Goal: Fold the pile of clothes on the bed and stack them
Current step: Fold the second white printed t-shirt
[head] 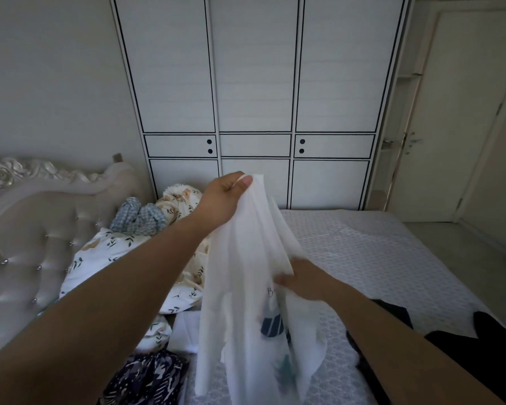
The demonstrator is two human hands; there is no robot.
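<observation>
cloth hung in the air: a thin white garment (246, 287) with a faint print was held up over the bed (392, 258), likely so it could fall straight and show its shape before folding. the left hand (222, 200) pinched its top edge high, fingers closed on the fabric. the right hand (304, 282), lower, gripped a side edge, seemingly hunting for a seam. unfolded clothes (146, 375) lay near the headboard (27, 229); no stack showed yet.
</observation>
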